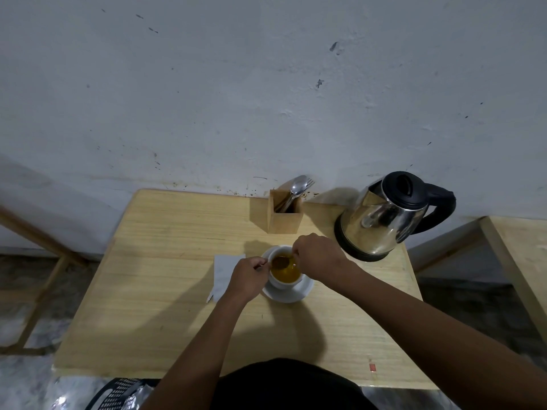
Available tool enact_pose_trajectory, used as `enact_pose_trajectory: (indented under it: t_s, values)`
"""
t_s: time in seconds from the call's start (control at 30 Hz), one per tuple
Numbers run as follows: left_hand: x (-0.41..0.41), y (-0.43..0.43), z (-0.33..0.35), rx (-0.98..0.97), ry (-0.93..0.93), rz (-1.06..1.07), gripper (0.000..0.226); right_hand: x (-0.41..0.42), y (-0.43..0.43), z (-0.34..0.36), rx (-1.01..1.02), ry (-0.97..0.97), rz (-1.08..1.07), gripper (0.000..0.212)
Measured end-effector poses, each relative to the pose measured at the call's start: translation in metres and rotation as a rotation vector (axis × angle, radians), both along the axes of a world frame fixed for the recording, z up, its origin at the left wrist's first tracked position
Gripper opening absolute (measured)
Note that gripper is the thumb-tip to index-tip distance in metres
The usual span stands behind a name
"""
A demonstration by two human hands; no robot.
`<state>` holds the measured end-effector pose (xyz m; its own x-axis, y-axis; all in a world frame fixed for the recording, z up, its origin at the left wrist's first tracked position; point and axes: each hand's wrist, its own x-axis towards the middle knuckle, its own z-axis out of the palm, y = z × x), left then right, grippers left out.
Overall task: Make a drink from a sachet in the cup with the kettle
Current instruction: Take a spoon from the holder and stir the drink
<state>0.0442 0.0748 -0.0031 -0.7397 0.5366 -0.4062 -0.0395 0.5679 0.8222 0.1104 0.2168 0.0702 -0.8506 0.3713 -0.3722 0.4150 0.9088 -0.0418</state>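
A white cup (pixel 285 284) stands on a white saucer (pixel 302 291) near the middle of the wooden table (pixel 165 291) and holds amber liquid. My left hand (pixel 247 279) is at the cup's left rim, shut on a spoon handle. The spoon's bowl (pixel 279 262) lies over the liquid with a brown, wet tea bag on it. My right hand (pixel 318 255) is at the far right rim, its fingertips pinched just above the tea bag, apparently on its string. The steel kettle (pixel 384 217) with a black lid and handle sits on its base at the back right.
A white torn sachet wrapper (pixel 225 273) lies left of the cup, partly under my left hand. A wooden cutlery holder (pixel 284 216) with a spoon and fork stands by the wall. A second table (pixel 521 255) is at the right, and a black basket (pixel 118 395) lies on the floor.
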Motion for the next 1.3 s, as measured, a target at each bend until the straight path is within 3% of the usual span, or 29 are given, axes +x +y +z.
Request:
enact_pose_trajectory:
  t_s: [0.17,0.3,0.43,0.9,1.3]
  values:
    - [0.000,0.001,0.000,-0.013,0.018,0.008,0.022,0.009,0.003,0.004,0.072,-0.035,0.001,0.016]
    - [0.000,0.002,0.001,-0.023,0.021,0.011,0.026,0.015,0.003,0.000,-0.032,-0.047,-0.037,0.015]
    - [0.000,0.002,-0.001,-0.030,0.012,0.015,0.026,0.028,0.006,-0.013,-0.183,0.082,-0.117,0.023]
    - [-0.003,0.004,-0.006,-0.064,0.007,0.006,0.024,0.107,0.002,-0.038,-0.182,0.473,-0.280,0.028]
    - [-0.005,0.006,-0.010,-0.082,0.007,0.005,0.026,0.122,-0.023,-0.055,-0.341,0.608,-0.495,0.027]
